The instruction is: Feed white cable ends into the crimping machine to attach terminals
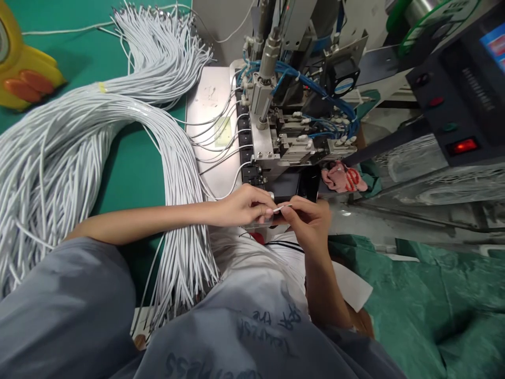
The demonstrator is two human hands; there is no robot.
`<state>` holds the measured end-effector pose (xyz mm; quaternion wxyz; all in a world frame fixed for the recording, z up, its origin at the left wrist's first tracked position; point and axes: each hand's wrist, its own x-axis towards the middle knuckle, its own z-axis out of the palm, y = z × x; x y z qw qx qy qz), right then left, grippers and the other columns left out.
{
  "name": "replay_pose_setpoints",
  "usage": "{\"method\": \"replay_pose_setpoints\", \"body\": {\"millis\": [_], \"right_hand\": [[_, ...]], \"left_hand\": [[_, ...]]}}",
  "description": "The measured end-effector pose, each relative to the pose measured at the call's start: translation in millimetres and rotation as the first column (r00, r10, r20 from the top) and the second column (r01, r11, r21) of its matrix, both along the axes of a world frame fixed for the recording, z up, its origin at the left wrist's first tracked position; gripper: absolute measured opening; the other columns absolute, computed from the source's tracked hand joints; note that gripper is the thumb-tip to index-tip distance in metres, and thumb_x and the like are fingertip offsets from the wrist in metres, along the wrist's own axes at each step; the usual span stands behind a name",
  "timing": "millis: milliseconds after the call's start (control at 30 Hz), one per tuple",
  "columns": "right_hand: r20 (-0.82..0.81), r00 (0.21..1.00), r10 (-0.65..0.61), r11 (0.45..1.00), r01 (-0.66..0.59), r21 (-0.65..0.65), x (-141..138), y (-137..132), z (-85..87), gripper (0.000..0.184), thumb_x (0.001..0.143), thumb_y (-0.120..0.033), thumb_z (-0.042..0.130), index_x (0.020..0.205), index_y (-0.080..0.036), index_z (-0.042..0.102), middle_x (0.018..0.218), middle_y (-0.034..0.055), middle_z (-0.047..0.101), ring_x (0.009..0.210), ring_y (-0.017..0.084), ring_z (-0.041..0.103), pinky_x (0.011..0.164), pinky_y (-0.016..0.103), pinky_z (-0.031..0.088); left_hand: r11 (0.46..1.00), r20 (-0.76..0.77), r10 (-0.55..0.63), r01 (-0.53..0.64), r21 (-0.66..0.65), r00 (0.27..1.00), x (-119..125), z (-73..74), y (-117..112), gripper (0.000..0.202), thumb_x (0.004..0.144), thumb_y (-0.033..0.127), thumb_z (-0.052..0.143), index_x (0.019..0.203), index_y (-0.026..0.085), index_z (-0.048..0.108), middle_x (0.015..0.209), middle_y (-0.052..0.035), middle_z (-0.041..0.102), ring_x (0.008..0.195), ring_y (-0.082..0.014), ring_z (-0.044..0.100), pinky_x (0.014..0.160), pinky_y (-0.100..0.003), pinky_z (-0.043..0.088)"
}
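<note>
Close to the near end of the machine, my left hand [252, 206] pinches a white cable [278, 209] close to its end. My right hand [310, 216] meets it from the other side, thumb and fingers closed on the tip of the same cable. The fine detail of that tip is hidden by the fingers. Just beyond my hands stands a bench machine [262, 142] with a row of black slots, and several white cables run into them. A large bundle of white cables [173, 158] lies left of my hands, under my left forearm.
A yellow toy-shaped object [29, 63] stands on the green mat [126, 168] at the far left. Right of the machine are a pink cloth [343, 178], a dark control box [461, 100] with a lit red switch, and a wire spool [430, 21]. Green sheeting [442, 295] hangs at lower right.
</note>
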<state>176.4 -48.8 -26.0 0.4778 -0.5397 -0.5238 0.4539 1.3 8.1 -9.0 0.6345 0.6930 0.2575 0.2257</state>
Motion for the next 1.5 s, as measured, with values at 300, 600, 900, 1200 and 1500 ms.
{"method": "replay_pose_setpoints", "body": {"millis": [300,600,900,1200,1500], "right_hand": [[-0.04,0.999,-0.034,0.999,0.034,0.007,-6.0,6.0,1.4,0.022,0.075,-0.038,0.066,0.066,-0.018,0.071,0.064,0.0027,0.06,0.058,0.014,0.053,0.051,0.027,0.047],[-0.106,0.989,-0.107,0.992,0.113,0.057,-10.6,10.8,-11.7,0.023,0.076,-0.037,0.065,0.067,-0.018,0.072,0.057,0.0013,0.055,0.052,0.011,0.045,0.046,0.025,0.038],[0.015,0.996,0.085,0.996,-0.084,-0.032,7.1,21.8,4.0,0.016,0.071,-0.034,0.068,0.066,-0.019,0.073,0.058,0.0012,0.059,0.051,0.011,0.048,0.046,0.024,0.036],[0.044,0.985,-0.168,0.976,0.16,0.146,-20.5,9.5,-5.5,0.027,0.078,-0.039,0.061,0.061,-0.018,0.066,0.055,0.0004,0.052,0.052,0.013,0.046,0.047,0.027,0.036],[0.384,0.919,-0.091,0.965,-0.014,0.262,-7.8,19.6,13.3,0.023,0.08,-0.025,0.059,0.059,-0.017,0.061,0.05,-0.0056,0.029,0.045,0.007,0.029,0.046,0.025,0.025]], "left_hand": [[0.998,-0.012,0.004,-0.003,0.07,1.0,-1.7,0.0,4.6,0.022,0.084,0.026,0.057,0.074,0.009,0.067,0.065,-0.0021,0.057,0.054,-0.0076,0.054,0.052,-0.018,0.043],[0.943,-0.029,0.119,-0.104,0.318,0.992,-0.9,2.7,3.9,0.016,0.082,0.016,0.057,0.072,0.012,0.068,0.062,-0.0006,0.056,0.056,-0.0073,0.049,0.053,-0.018,0.037],[0.921,-0.041,0.021,-0.003,0.389,0.999,-4.1,4.3,12.0,0.02,0.083,0.011,0.051,0.073,0.011,0.068,0.065,-0.0014,0.057,0.058,-0.0072,0.05,0.058,-0.018,0.039],[0.921,-0.049,0.11,-0.083,0.381,0.993,-2.9,2.2,8.4,0.022,0.083,0.021,0.054,0.068,0.012,0.067,0.062,-0.0017,0.058,0.056,-0.0076,0.05,0.053,-0.018,0.039],[0.636,-0.283,0.125,0.142,0.758,0.951,-8.4,-1.4,16.4,0.026,0.088,0.015,0.04,0.084,0.012,0.065,0.072,-0.0043,0.055,0.059,-0.0109,0.049,0.053,-0.022,0.036]]}}
